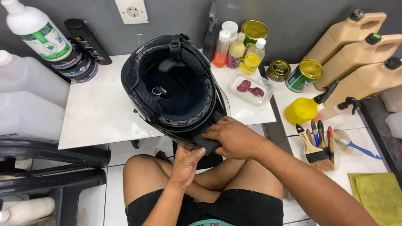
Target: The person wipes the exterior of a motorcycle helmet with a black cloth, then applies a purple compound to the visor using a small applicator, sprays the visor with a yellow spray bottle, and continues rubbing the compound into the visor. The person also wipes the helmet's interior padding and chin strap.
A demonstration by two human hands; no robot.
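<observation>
Head camera, looking down: a seated person works on a black helmet (173, 88) lying upside down at the centre of the frame, its lower rim overhanging the front edge of a white desk (98, 111). The right hand (232, 136) lies flat with its fingers closed over a dark pad (209, 144) at the helmet's near rim; the left hand (186, 161), just below centre, pinches the same pad from underneath. Doing this well seems to call for steady, even pressure from both hands while the shell stays braced against the desk edge, so that it does not tip into the lap. At upper centre stand small bottles (236, 50) and a gold-lidded tin (254, 31); three tan jugs (360, 54) lean at upper right, with paintbrushes (318, 144) and a yellow cloth (379, 194) at lower right. How the pad meets the shell is hidden under the right hand, the left fingertips cannot be made out, and the jugs at far left are cut off by the frame.
</observation>
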